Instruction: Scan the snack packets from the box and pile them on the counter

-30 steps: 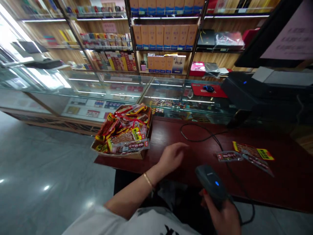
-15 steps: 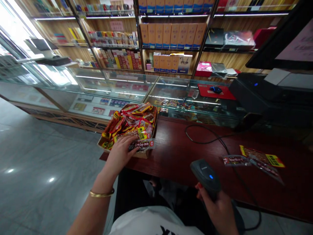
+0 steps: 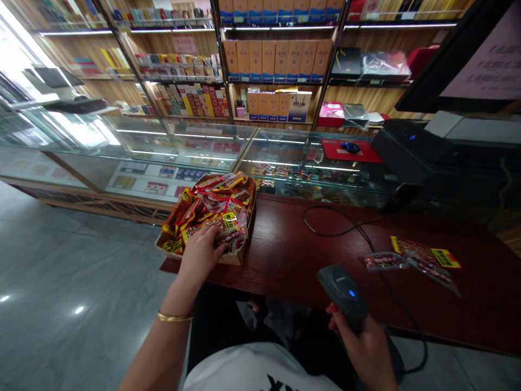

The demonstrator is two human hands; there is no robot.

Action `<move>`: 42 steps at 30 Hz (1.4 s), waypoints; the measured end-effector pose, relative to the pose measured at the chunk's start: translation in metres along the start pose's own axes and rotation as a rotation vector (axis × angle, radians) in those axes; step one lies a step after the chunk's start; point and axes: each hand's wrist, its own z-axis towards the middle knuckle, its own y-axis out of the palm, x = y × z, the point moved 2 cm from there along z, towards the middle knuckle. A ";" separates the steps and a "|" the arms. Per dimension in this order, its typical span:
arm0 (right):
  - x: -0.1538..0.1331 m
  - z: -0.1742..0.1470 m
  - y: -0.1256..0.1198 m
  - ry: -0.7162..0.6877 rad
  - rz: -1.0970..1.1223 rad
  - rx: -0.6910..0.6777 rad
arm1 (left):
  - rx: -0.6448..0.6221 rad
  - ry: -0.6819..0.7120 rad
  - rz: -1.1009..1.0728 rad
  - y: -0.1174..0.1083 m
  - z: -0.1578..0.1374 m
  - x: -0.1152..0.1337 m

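My left hand (image 3: pixel 200 251), with a gold bangle at the wrist, is in the near side of an open cardboard box (image 3: pixel 232 257). Its thumb and fingers close on the end of a dark snack packet (image 3: pixel 233 234), which tilts up to the right over the other packets. Red and yellow snack packets (image 3: pixel 211 201) heap up in the box. In my right hand (image 3: pixel 368 347) is a dark grey barcode scanner (image 3: pixel 342 293) with a blue light, held just off the counter's front edge.
Three snack packets (image 3: pixel 425 253) lie on the dark red wooden counter (image 3: pixel 285 260) at the right. A black cable (image 3: pixel 362 231) loops across it. Behind stand a glass display case (image 3: pixel 183 144), a mouse (image 3: pixel 350 147) on a red mat, and a monitor (image 3: pixel 468 60).
The packet in my left hand has turned from lying flat across the box edge to tilting upward within the box. The view has shifted slightly; my right hand still holds the scanner.
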 end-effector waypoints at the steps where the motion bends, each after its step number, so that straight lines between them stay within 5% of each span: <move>1: -0.001 0.000 -0.001 0.000 0.000 0.003 | 0.018 -0.024 -0.016 0.001 -0.001 0.000; 7: 0.000 0.000 -0.003 0.006 0.011 0.013 | 0.204 -0.217 -0.227 -0.006 -0.003 0.002; 10: 0.001 -0.002 -0.002 0.026 0.018 0.023 | 0.290 -0.318 -0.620 -0.009 -0.003 0.014; 13: 0.003 -0.002 -0.001 0.036 0.023 0.025 | 0.091 -0.377 -1.225 -0.002 -0.006 0.041; 16: 0.002 -0.002 -0.001 0.026 0.043 0.015 | -0.236 -0.440 -1.532 0.010 -0.014 0.073; 22: -0.019 -0.006 -0.005 0.039 0.064 0.069 | -0.451 -0.535 -1.638 0.034 -0.025 0.097; 33: -0.027 -0.006 -0.003 0.010 0.061 0.017 | -0.486 -0.522 -1.728 0.046 -0.018 0.106; 42: -0.017 -0.001 0.006 -0.066 0.029 -0.079 | -0.469 -0.306 -1.591 0.132 0.030 0.135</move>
